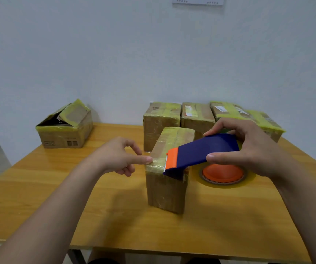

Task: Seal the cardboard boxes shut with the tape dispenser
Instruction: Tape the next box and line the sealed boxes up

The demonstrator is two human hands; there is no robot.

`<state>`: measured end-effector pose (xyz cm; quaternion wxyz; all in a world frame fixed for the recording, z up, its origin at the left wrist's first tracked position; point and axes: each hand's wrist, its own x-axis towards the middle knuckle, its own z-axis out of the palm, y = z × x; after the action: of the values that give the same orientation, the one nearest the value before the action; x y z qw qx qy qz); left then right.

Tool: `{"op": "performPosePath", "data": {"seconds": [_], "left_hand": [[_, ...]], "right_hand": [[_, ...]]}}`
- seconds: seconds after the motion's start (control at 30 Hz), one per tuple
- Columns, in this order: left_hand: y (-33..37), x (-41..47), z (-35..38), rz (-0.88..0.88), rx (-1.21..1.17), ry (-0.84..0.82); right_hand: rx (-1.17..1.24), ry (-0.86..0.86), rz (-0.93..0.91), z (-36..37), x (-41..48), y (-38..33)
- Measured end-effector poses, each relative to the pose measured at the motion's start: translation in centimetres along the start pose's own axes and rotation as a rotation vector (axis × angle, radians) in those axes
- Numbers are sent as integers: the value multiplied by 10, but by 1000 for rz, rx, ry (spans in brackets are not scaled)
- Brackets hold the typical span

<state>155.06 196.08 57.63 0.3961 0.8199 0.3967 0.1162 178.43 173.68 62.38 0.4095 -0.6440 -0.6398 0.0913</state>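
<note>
— Hands, status?
— Right hand (248, 149) grips dispenser (201, 153), its orange end on top of the near box (166, 189). Left hand (119, 157): index finger straight, pressing tape (156, 163) at that box's near top edge.
— Beyond?
— Taped boxes (162, 121) at the desk's (58, 197) rear; open box (65, 130) rear left.

A small brown box (165, 189) stands in the middle of the wooden surface (48, 197). The right hand (252, 149) holds the blue and orange tape dispenser (204, 152). Its orange end sits on the top front edge of the box. The left hand (117, 159) pushes one straight finger down on the yellow tape there. More taped boxes (161, 121) stand at the back by the wall. An open box (64, 130) sits far to the left.
</note>
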Motion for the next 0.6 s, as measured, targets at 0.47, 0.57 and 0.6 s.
{"op": "performPosePath", "data": {"seconds": [0.47, 0.57, 0.6], "left_hand": [[33, 14, 44, 528, -73, 128], [37, 24, 65, 521, -73, -73], [35, 26, 69, 514, -98, -116]], "right_hand": [[-3, -6, 22, -35, 0, 22], [16, 0, 26, -29, 0, 30], [23, 5, 30, -27, 0, 34]]}}
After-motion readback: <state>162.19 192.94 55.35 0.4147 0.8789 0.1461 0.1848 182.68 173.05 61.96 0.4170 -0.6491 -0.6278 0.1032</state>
